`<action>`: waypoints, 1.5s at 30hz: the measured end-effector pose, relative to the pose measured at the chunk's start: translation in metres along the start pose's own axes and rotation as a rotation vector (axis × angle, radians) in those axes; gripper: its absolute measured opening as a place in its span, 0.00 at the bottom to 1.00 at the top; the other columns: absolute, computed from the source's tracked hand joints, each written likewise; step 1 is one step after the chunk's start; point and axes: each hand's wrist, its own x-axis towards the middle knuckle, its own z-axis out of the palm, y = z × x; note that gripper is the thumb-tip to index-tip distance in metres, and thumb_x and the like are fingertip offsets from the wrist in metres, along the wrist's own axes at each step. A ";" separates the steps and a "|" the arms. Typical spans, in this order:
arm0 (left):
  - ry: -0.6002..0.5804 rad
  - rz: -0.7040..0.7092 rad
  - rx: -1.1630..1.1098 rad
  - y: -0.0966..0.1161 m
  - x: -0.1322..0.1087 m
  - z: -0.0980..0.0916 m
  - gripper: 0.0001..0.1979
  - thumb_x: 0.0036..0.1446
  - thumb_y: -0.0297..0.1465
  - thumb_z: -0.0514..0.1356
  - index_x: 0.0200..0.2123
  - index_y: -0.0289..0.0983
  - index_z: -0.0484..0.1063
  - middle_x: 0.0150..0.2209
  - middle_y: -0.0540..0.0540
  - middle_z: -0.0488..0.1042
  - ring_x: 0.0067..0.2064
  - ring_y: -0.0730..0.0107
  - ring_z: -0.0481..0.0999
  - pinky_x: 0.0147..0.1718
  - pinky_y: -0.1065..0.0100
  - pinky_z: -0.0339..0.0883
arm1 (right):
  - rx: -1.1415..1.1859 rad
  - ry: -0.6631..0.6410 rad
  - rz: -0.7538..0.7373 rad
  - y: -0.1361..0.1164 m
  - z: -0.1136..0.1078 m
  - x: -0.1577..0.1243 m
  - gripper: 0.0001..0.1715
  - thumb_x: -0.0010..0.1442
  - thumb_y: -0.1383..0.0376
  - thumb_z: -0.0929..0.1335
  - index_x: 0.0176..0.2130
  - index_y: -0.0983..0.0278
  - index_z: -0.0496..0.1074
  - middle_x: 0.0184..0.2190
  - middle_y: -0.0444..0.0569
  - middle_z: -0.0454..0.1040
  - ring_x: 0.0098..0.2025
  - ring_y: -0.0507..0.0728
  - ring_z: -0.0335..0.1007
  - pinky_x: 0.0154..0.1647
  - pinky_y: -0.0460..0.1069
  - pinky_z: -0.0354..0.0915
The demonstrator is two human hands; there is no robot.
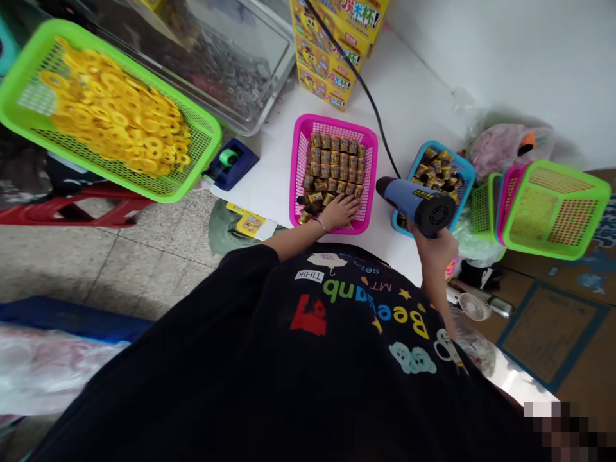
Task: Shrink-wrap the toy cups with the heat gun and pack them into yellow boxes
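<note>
My right hand (pixel 437 251) is wrapped round the handle of a blue-and-black heat gun (pixel 414 200), its nozzle pointing left toward a pink basket (pixel 371 168). In that basket stand rows of small brown-and-yellow wrapped cups (pixel 337 157); those at the near left lie tipped over. My left hand (pixel 342 212) rests with its fingers stretched out over the cups at the basket's near edge. Whether anything is under its palm is hidden. Behind the heat gun sits a blue basket (pixel 468 172) with more small cups (pixel 436 170) lying loose.
A black cord (pixel 366 90) runs across the white table (pixel 269 160). Yellow printed boxes (pixel 320 58) are stacked at the back. Left are a green basket (pixel 192 176) of yellow rings (pixel 120 115), a clear bin (pixel 260 119) and a tape dispenser (pixel 235 163). Nested baskets (pixel 553 212) stand right.
</note>
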 end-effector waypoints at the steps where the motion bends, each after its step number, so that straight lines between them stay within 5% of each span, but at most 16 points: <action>1: 0.013 -0.010 0.007 -0.005 -0.009 -0.002 0.26 0.70 0.33 0.51 0.68 0.36 0.69 0.70 0.36 0.66 0.71 0.48 0.63 0.70 0.44 0.52 | 0.013 -0.016 -0.001 0.001 0.002 0.000 0.26 0.54 0.44 0.71 0.36 0.63 0.81 0.37 0.58 0.83 0.42 0.67 0.77 0.36 0.51 0.60; 6: 0.088 -0.129 0.038 -0.033 -0.082 -0.028 0.23 0.72 0.40 0.50 0.59 0.40 0.77 0.63 0.36 0.74 0.68 0.46 0.67 0.68 0.40 0.53 | 0.114 -0.106 -0.049 0.002 0.015 -0.003 0.31 0.51 0.40 0.73 0.38 0.64 0.82 0.36 0.57 0.83 0.39 0.65 0.78 0.35 0.51 0.60; 11: 0.306 -0.467 -0.002 -0.035 -0.143 -0.051 0.23 0.73 0.39 0.46 0.59 0.40 0.74 0.61 0.41 0.76 0.68 0.48 0.65 0.68 0.42 0.54 | 0.015 -0.199 -0.079 -0.009 0.021 -0.004 0.30 0.52 0.41 0.72 0.40 0.62 0.83 0.35 0.55 0.83 0.39 0.65 0.78 0.34 0.50 0.58; 15: 0.497 -0.695 -0.001 -0.027 -0.162 -0.057 0.24 0.73 0.39 0.47 0.63 0.34 0.67 0.63 0.33 0.68 0.65 0.43 0.64 0.65 0.39 0.55 | -0.064 -0.228 -0.153 -0.016 0.021 -0.001 0.26 0.54 0.45 0.72 0.43 0.60 0.84 0.38 0.55 0.84 0.41 0.64 0.77 0.35 0.50 0.57; 19: 0.617 -0.796 0.015 -0.029 -0.156 -0.061 0.23 0.71 0.39 0.51 0.60 0.28 0.64 0.60 0.25 0.63 0.65 0.42 0.62 0.67 0.39 0.54 | -0.076 -0.209 -0.168 -0.016 0.019 0.002 0.27 0.54 0.43 0.73 0.42 0.60 0.84 0.37 0.54 0.84 0.40 0.64 0.78 0.34 0.50 0.57; 25: 0.406 -0.533 -0.015 -0.057 -0.083 -0.067 0.23 0.68 0.28 0.49 0.63 0.34 0.69 0.64 0.33 0.68 0.66 0.50 0.67 0.65 0.50 0.61 | -0.051 -0.163 -0.140 -0.012 0.008 0.005 0.31 0.49 0.40 0.73 0.39 0.61 0.84 0.33 0.54 0.83 0.37 0.65 0.77 0.33 0.50 0.58; 30: 0.258 -0.440 -0.031 -0.069 -0.033 -0.052 0.28 0.70 0.35 0.49 0.67 0.30 0.67 0.70 0.30 0.63 0.70 0.42 0.62 0.69 0.41 0.52 | -0.029 -0.091 -0.089 -0.010 -0.003 0.004 0.31 0.50 0.41 0.72 0.41 0.61 0.84 0.35 0.55 0.83 0.41 0.67 0.78 0.35 0.51 0.60; 34: 0.193 -0.423 0.015 -0.044 -0.053 -0.040 0.26 0.70 0.39 0.51 0.61 0.30 0.74 0.66 0.26 0.68 0.69 0.35 0.63 0.65 0.35 0.55 | 0.020 -0.061 -0.035 -0.010 -0.005 0.004 0.31 0.49 0.42 0.73 0.41 0.63 0.84 0.36 0.57 0.83 0.43 0.68 0.78 0.38 0.52 0.62; 37: 0.058 -0.297 -0.015 -0.021 -0.090 -0.039 0.23 0.72 0.39 0.47 0.47 0.36 0.81 0.50 0.33 0.80 0.58 0.45 0.75 0.58 0.44 0.66 | 0.162 -0.106 -0.040 -0.014 0.004 0.005 0.33 0.45 0.42 0.75 0.40 0.64 0.84 0.34 0.55 0.83 0.41 0.67 0.79 0.38 0.53 0.65; 39: 0.049 -0.240 -0.066 -0.014 -0.116 -0.039 0.24 0.73 0.39 0.45 0.49 0.38 0.80 0.48 0.38 0.81 0.54 0.52 0.78 0.56 0.51 0.69 | 0.229 -0.122 -0.053 -0.023 0.013 0.004 0.32 0.45 0.42 0.76 0.39 0.65 0.84 0.33 0.54 0.83 0.40 0.66 0.79 0.38 0.53 0.66; 41: 0.172 -0.257 -0.143 -0.013 -0.140 -0.040 0.26 0.74 0.41 0.42 0.56 0.38 0.75 0.53 0.39 0.79 0.56 0.55 0.77 0.57 0.54 0.68 | 0.267 -0.142 -0.085 -0.037 0.023 0.003 0.31 0.46 0.43 0.75 0.37 0.65 0.84 0.32 0.53 0.83 0.39 0.66 0.79 0.39 0.53 0.67; 45: 0.682 -0.482 -0.329 -0.029 -0.173 -0.046 0.29 0.75 0.46 0.38 0.57 0.34 0.70 0.51 0.36 0.77 0.53 0.58 0.76 0.58 0.55 0.68 | 0.304 -0.232 -0.239 -0.072 0.039 0.003 0.32 0.49 0.41 0.74 0.42 0.63 0.84 0.34 0.52 0.84 0.40 0.66 0.80 0.39 0.52 0.68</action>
